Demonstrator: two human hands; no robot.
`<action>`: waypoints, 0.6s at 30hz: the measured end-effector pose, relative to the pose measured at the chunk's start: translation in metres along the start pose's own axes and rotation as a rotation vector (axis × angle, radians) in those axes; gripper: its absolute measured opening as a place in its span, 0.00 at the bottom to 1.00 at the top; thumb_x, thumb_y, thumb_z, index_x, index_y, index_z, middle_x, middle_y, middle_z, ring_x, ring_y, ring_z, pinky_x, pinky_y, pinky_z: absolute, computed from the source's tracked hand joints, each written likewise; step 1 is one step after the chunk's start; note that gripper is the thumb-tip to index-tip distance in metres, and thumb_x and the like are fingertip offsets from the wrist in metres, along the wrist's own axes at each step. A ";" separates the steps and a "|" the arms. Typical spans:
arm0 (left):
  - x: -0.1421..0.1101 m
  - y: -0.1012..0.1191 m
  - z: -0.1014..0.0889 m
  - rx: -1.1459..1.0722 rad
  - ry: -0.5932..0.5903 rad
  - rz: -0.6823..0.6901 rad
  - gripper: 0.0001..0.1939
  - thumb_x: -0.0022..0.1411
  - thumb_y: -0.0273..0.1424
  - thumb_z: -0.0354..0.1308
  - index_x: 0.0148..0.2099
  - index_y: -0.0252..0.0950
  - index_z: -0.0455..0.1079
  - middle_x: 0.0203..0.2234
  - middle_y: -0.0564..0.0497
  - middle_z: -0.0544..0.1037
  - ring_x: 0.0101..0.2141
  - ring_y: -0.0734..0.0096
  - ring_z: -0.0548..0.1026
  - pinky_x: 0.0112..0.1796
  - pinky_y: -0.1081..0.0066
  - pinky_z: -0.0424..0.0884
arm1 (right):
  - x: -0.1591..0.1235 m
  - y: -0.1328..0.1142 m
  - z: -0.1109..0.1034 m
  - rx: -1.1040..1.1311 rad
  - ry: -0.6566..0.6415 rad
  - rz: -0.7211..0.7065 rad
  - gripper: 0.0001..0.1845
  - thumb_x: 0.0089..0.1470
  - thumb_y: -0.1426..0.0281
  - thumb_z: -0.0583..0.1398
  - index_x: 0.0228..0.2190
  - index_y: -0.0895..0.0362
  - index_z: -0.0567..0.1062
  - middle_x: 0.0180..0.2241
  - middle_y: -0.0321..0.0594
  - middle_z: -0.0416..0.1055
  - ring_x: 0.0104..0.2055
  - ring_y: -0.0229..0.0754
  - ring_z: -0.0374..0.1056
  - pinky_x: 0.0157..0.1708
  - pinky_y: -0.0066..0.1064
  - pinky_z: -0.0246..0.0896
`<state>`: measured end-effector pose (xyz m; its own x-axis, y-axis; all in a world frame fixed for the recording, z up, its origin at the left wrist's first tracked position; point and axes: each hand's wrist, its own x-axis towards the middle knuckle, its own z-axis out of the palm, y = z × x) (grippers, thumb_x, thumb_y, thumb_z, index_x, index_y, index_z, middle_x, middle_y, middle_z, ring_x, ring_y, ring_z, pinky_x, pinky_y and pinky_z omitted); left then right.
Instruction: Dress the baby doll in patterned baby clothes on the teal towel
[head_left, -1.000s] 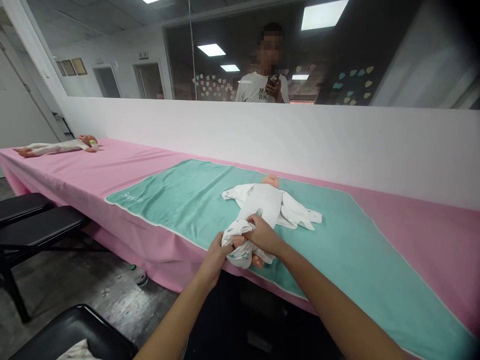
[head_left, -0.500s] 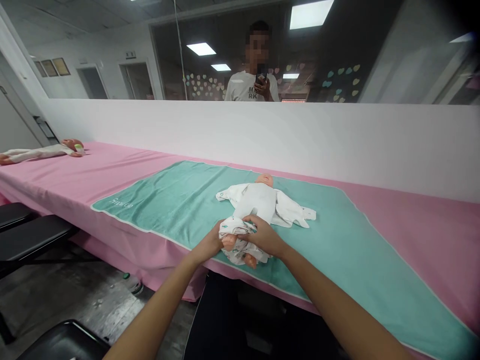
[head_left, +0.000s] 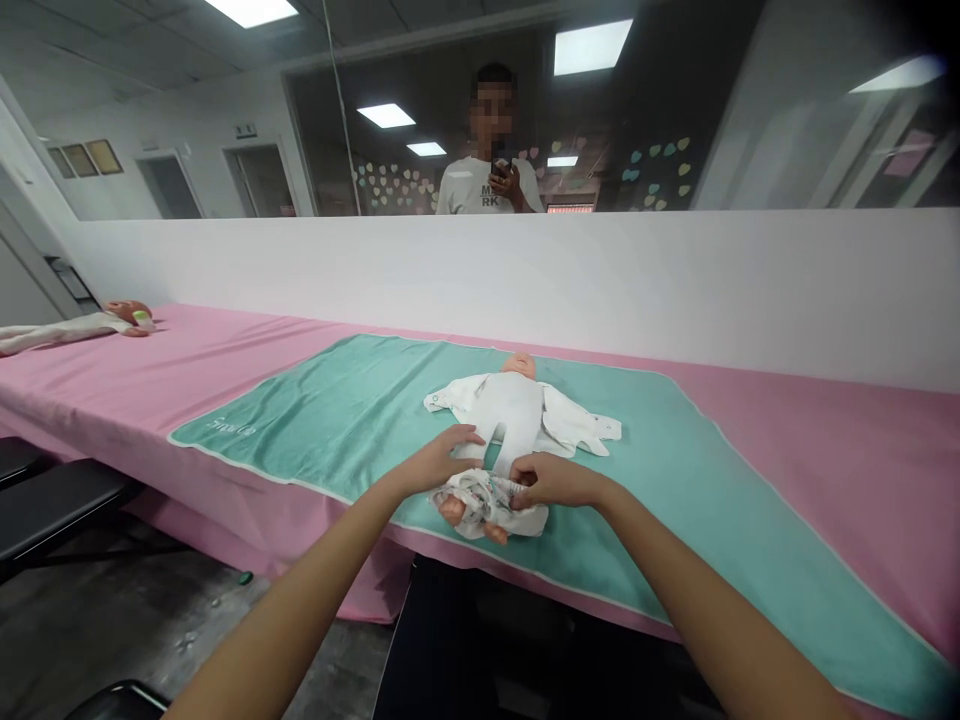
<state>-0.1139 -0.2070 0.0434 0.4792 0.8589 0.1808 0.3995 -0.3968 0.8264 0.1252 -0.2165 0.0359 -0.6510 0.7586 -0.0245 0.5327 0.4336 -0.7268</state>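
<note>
A baby doll (head_left: 519,366) in white clothes lies on its back on a green towel (head_left: 337,400), its feet towards me. White patterned baby trousers (head_left: 480,500) are bunched round its lower legs, and both bare feet stick out. My left hand (head_left: 442,460) is open beside the doll's leg on the left, fingers apart just above the bunched cloth. With bent fingers, my right hand (head_left: 559,482) grips the upper edge of the trousers at the other leg. Its fingertips are partly hidden by the cloth.
Under the towel is a pink-covered table (head_left: 247,325), with a second doll (head_left: 124,310) at its far left. Black chairs (head_left: 67,510) stand at the left. Behind the white wall panel (head_left: 480,280), a glass pane shows a person (head_left: 491,185) holding a phone.
My left hand has let go of the bunched trousers and moved up beside the leg. My right hand has shifted slightly down and right. The doll's feet now lie lower and closer together.
</note>
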 end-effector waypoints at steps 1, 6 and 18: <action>0.006 0.001 0.001 0.059 -0.077 0.031 0.19 0.50 0.38 0.61 0.46 0.43 0.70 0.58 0.50 0.59 0.59 0.58 0.55 0.54 0.64 0.55 | 0.003 0.000 -0.003 -0.081 0.073 -0.015 0.10 0.44 0.62 0.60 0.25 0.56 0.69 0.23 0.32 0.62 0.26 0.36 0.56 0.24 0.26 0.48; 0.033 -0.003 0.008 0.305 -0.194 0.128 0.12 0.53 0.32 0.57 0.41 0.40 0.73 0.55 0.47 0.65 0.56 0.55 0.59 0.54 0.62 0.54 | 0.033 0.017 -0.004 -0.314 0.747 -0.019 0.04 0.47 0.74 0.50 0.28 0.55 0.64 0.28 0.36 0.61 0.30 0.39 0.57 0.31 0.30 0.51; 0.099 -0.049 0.011 0.405 0.117 -0.005 0.25 0.55 0.31 0.52 0.56 0.34 0.60 0.47 0.41 0.71 0.45 0.59 0.70 0.44 0.68 0.62 | 0.048 0.084 0.013 -0.387 0.769 0.056 0.26 0.49 0.73 0.51 0.52 0.58 0.62 0.59 0.47 0.53 0.60 0.47 0.49 0.57 0.41 0.47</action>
<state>-0.0778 -0.1055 0.0150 0.3940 0.8829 0.2555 0.6881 -0.4677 0.5549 0.1318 -0.1493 -0.0351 -0.1453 0.8418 0.5199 0.7908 0.4146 -0.4502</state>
